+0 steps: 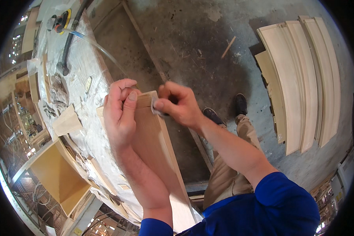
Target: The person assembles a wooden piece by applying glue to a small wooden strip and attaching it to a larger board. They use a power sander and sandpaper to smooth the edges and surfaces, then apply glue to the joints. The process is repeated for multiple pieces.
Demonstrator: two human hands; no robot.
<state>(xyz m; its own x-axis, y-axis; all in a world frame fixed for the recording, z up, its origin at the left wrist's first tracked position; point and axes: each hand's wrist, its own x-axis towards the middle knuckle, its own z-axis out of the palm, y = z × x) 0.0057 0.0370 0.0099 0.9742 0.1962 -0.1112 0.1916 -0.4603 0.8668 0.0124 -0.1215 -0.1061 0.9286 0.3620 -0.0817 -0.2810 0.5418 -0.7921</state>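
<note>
My left hand (120,114) clasps the pale wooden panel (151,143) stretching forward, right hand (181,104) pinching a crumpled grey pad (154,106) at its far-right corner.

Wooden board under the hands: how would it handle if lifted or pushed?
Wooden board: probably stiff, given its thick edges. Flat-sided, so it should slide rather than roll. Long, so it may tip if lifted by one end.

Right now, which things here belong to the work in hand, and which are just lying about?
In use:
wooden piece, with the left grip at its end
pale pad, in the right grip, at the wooden piece's edge

Apparently just lying about:
round yellow-rimmed tool and wood offcut, on the plastic-covered table
long pale panels and thin wood strip, on the floor
</note>
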